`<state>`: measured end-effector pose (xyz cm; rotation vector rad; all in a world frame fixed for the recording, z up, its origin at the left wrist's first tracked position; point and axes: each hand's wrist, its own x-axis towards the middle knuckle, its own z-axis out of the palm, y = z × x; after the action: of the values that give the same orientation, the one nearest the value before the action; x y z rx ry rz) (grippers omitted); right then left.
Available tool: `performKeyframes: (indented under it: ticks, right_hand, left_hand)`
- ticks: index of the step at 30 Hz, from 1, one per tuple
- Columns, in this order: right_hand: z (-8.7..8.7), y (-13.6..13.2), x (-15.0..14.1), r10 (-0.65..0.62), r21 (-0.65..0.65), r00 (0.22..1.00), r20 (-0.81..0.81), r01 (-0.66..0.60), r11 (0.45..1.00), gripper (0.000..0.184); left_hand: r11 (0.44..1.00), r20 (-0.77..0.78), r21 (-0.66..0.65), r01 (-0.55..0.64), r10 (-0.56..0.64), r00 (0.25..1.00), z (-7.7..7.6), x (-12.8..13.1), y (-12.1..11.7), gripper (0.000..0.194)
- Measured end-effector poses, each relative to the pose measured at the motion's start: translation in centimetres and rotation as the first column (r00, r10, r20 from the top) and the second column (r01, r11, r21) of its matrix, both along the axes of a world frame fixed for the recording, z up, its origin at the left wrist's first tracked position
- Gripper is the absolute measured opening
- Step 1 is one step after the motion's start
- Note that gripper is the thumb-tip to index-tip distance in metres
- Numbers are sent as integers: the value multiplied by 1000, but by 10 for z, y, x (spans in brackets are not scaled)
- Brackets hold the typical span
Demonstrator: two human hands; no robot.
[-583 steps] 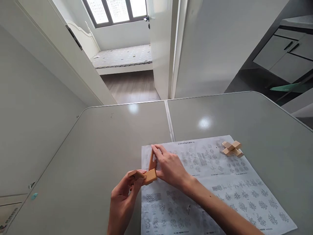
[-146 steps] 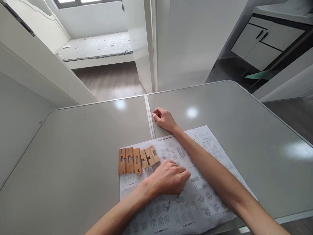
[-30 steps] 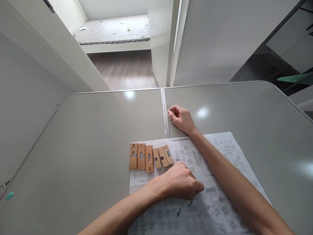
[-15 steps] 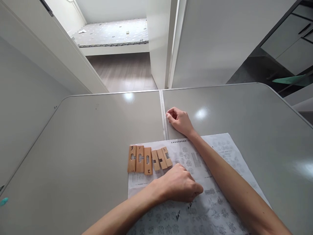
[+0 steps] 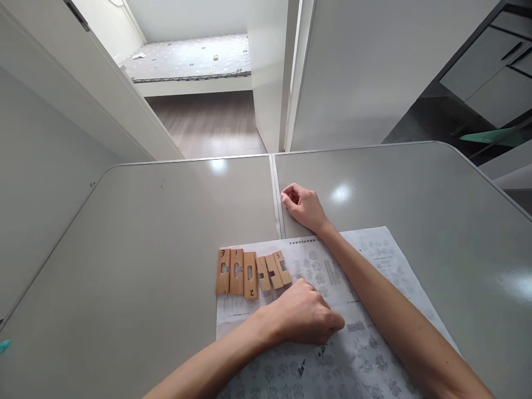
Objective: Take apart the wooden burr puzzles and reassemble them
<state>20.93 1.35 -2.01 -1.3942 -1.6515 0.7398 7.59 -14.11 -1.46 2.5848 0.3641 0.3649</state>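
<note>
Looking light and rigid, the flat, notched brown wooden blocks [image 5: 254,275] should suit a pinch at their long edges; left hand [image 5: 305,313] and right hand [image 5: 306,208] curl closed.

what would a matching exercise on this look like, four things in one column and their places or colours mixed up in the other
Things
1. Large blocks
2. Right hand
3. Bed
4. Small blocks

Places and colours
a. Far off, beside the open door
b. Paler wood
c. Past the far edge of the sheet, on the table
d. Darker wood

Pairs: 1-d, 2-c, 3-a, 4-b
</note>
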Motion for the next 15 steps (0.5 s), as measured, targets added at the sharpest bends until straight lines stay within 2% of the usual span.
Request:
performKeyframes:
  ticks: [15]
  right_hand:
    - [3, 0, 0, 2, -11, 999, 39, -1, 1000, 19]
  left_hand:
    - [1000, -11, 29, -2, 2, 1000, -2, 1, -1, 23]
